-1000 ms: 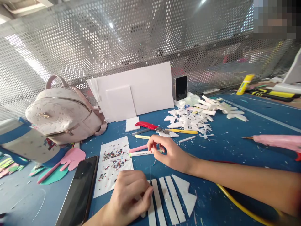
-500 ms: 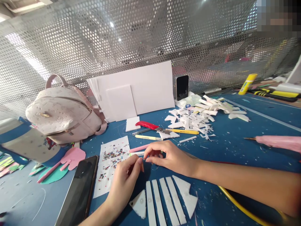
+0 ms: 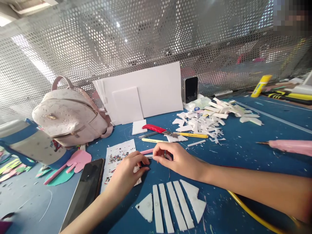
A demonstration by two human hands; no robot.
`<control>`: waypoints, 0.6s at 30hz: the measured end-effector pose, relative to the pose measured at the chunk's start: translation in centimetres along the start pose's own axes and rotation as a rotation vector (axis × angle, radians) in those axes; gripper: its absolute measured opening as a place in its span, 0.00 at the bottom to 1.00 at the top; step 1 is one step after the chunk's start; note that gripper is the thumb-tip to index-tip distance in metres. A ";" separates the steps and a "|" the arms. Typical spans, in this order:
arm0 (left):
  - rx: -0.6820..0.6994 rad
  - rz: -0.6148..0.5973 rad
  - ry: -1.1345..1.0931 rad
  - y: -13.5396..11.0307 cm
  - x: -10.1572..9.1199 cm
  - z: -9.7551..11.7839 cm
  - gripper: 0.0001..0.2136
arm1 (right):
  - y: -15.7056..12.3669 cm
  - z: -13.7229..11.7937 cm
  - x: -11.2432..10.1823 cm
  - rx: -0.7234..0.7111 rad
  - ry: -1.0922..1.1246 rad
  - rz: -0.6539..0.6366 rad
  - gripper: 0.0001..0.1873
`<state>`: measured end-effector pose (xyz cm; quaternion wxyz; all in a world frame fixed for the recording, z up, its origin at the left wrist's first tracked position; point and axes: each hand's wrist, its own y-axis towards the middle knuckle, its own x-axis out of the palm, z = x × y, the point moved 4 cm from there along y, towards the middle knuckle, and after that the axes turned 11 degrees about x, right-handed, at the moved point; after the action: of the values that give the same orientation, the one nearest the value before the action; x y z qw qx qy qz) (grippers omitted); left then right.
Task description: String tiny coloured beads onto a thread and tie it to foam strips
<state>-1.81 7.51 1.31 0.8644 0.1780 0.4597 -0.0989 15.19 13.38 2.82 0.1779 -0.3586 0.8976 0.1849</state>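
Observation:
My left hand reaches over the edge of a white sheet strewn with tiny multicoloured beads. Its thumb and fingers are apart, with nothing visible between them. Close by on the right, my right hand is closed in a pinch; whatever its fingertips hold is too small to make out. Below the hands lie white foam pieces in a fish-like row: a triangular head, several narrow strips and a notched tail.
Behind the hands lie a red-handled cutter, pens and white foam scraps. A phone, backpack and pink cutouts are on the left. A pink pointed tool and yellow cable lie right.
My left hand has moved away from the right fingertips; its thumb and fingers have parted, and it now covers more of the bead sheet. My right hand keeps its pinch. The view has shifted slightly.

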 end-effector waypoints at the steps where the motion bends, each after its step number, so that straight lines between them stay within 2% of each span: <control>1: 0.002 -0.001 -0.016 0.0 0.1 -0.2 0.04 | 0.0 0.0 0.0 0.000 -0.001 -0.004 0.04; 8: 0.016 0.026 -0.030 -0.1 -0.2 0.3 0.06 | -0.1 0.0 0.1 0.008 -0.002 -0.008 0.04; 10: -0.003 0.101 -0.093 -0.3 -0.3 0.8 0.06 | -0.1 -0.1 0.0 0.020 0.001 -0.004 0.03; 15: -0.051 0.399 -0.409 -1.4 0.0 2.0 0.04 | -0.4 -0.3 -0.3 -0.029 0.013 0.033 0.02; 18: -0.055 0.446 -0.540 -1.9 0.8 2.4 0.04 | -0.6 -0.5 -0.2 -0.093 0.018 0.028 0.02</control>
<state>-0.15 4.81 1.47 0.9596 0.2181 0.1666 0.0614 15.70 12.90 3.23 0.1506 -0.3554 0.8945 0.2255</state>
